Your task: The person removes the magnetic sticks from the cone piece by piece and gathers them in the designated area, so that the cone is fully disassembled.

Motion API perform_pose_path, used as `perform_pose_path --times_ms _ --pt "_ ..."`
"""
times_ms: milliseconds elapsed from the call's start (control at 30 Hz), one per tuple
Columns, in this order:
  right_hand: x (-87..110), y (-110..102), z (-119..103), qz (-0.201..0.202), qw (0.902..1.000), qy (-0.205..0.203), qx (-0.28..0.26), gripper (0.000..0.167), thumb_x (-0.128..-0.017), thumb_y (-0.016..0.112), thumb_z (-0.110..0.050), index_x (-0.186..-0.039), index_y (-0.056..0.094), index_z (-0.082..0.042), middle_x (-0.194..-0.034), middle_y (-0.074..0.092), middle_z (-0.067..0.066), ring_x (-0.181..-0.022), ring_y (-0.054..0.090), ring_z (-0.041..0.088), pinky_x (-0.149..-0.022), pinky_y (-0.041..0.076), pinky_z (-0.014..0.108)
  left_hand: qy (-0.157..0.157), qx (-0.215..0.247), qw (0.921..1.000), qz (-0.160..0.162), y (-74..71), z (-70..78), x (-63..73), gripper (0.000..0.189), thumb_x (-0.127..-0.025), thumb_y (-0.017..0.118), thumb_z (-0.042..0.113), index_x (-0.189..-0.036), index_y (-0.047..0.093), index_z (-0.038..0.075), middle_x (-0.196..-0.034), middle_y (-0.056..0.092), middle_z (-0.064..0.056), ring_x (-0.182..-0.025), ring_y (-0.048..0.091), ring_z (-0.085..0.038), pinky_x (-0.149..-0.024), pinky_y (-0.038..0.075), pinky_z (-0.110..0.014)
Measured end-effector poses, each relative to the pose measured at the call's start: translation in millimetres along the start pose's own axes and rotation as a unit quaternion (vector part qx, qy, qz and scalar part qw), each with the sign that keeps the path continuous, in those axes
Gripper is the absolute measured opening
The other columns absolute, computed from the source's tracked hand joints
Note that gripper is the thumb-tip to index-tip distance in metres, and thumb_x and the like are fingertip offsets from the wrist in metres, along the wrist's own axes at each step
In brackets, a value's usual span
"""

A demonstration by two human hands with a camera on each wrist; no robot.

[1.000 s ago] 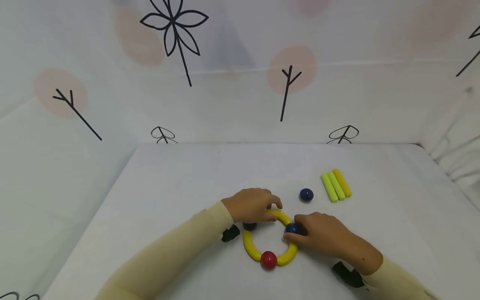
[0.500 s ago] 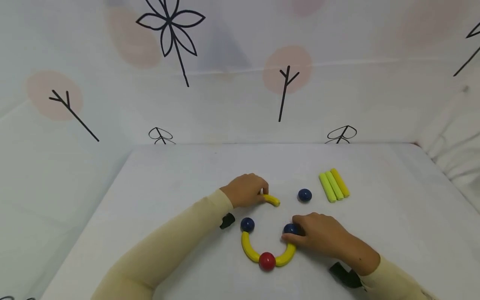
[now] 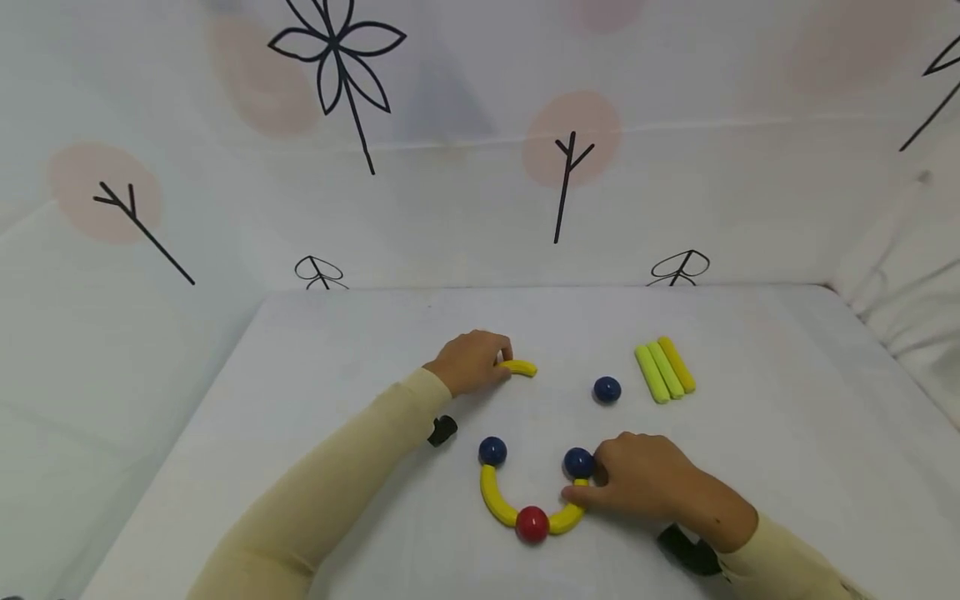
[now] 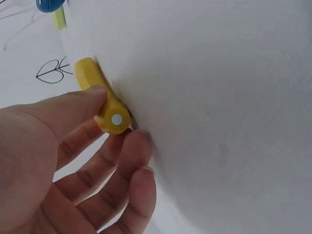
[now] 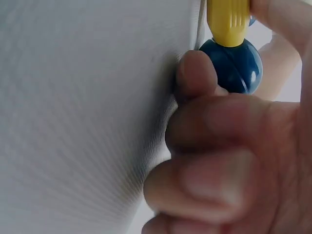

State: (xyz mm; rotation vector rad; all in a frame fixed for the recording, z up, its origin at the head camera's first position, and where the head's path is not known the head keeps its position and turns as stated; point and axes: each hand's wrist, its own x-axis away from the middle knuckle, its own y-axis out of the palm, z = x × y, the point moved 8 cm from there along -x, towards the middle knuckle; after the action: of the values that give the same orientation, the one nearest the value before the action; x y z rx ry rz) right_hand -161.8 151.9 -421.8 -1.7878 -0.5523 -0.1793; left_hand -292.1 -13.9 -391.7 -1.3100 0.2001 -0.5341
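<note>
Toward the middle of the table, my left hand [image 3: 471,362] pinches a curved yellow magnetic stick [image 3: 521,367] between thumb and fingers. A pale round tip shows at the end of that stick [image 4: 88,73] in the left wrist view. Nearer me lies a half ring: a left blue ball [image 3: 492,451], a left curved yellow stick [image 3: 497,497], a red ball [image 3: 532,524], a right curved yellow stick [image 3: 564,521] and a right blue ball [image 3: 578,462]. My right hand [image 3: 648,475] holds the right stick at its upper end, thumb across it, a curled finger beside the ball.
A loose blue ball [image 3: 607,389] sits beyond the half ring. Right of it, two straight lime sticks [image 3: 651,375] and one straight yellow stick [image 3: 677,365] lie side by side. A white patterned cloth wall [image 3: 465,208] rises behind the table.
My left hand has lifted the upper curved stick off the ring and carried it away, up and left. My right hand's grip has slipped from the right blue ball down to the stick below.
</note>
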Motion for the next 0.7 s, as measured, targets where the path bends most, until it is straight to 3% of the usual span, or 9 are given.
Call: perform_pose_path --times_ms 167,300,433,533,700 --pt "-3.6 -2.4 -1.2 0.013 0.9993 -0.014 -0.031 0.039 -0.084 0.073 -0.053 -0.073 0.061 -0.017 -0.061 0.053 -0.004 -0.059 0.049 0.014 -0.055 0.035 0.029 0.008 -0.048 0.9982 0.035 -9.0 8.1 5.0 0.041 -0.096 0.065 0.042 -0.13 0.063 0.019 -0.118 0.062 -0.004 -0.084 0.06 -0.015 -0.072 0.053 -0.029" --pt "-8.1 -6.4 1.0 0.028 0.9982 -0.018 -0.049 0.027 -0.09 0.072 -0.04 -0.084 0.061 -0.017 -0.066 0.055 -0.003 -0.062 0.051 0.014 -0.057 0.04 0.029 0.064 -0.042 0.9958 0.049 -14.0 32.8 16.6 0.042 -0.098 0.063 0.042 -0.134 0.061 0.021 -0.126 0.059 -0.003 -0.09 0.063 -0.014 -0.077 0.055 -0.028" --pt "-9.1 -9.3 2.0 0.037 0.997 -0.031 -0.061 0.023 -0.093 0.07 -0.038 -0.094 0.061 -0.016 -0.067 0.054 -0.004 -0.062 0.05 0.012 -0.057 0.041 0.027 0.138 -0.017 0.99 -0.019 -0.4 63.0 30.2 0.044 -0.095 0.068 0.041 -0.135 0.061 0.025 -0.125 0.063 0.002 -0.103 0.063 -0.011 -0.09 0.053 -0.025" --pt "-8.9 -9.8 1.3 0.042 0.9966 -0.039 -0.059 0.024 -0.093 0.069 -0.038 -0.097 0.061 -0.016 -0.067 0.054 -0.005 -0.062 0.05 0.012 -0.057 0.042 0.027 0.178 -0.005 0.9811 -0.075 14.9 78.9 37.6 0.049 -0.089 0.074 0.042 -0.134 0.063 0.026 -0.116 0.067 0.006 -0.102 0.062 -0.007 -0.09 0.05 -0.02" --pt "-8.2 -9.6 0.4 0.044 0.9966 -0.043 -0.053 0.025 -0.093 0.069 -0.04 -0.095 0.06 -0.017 -0.067 0.053 -0.005 -0.062 0.05 0.011 -0.056 0.04 0.026 0.205 -0.001 0.9737 -0.1 30.6 89.8 40.4 0.05 -0.086 0.078 0.043 -0.131 0.066 0.024 -0.106 0.071 0.01 -0.095 0.062 -0.002 -0.088 0.048 -0.016"
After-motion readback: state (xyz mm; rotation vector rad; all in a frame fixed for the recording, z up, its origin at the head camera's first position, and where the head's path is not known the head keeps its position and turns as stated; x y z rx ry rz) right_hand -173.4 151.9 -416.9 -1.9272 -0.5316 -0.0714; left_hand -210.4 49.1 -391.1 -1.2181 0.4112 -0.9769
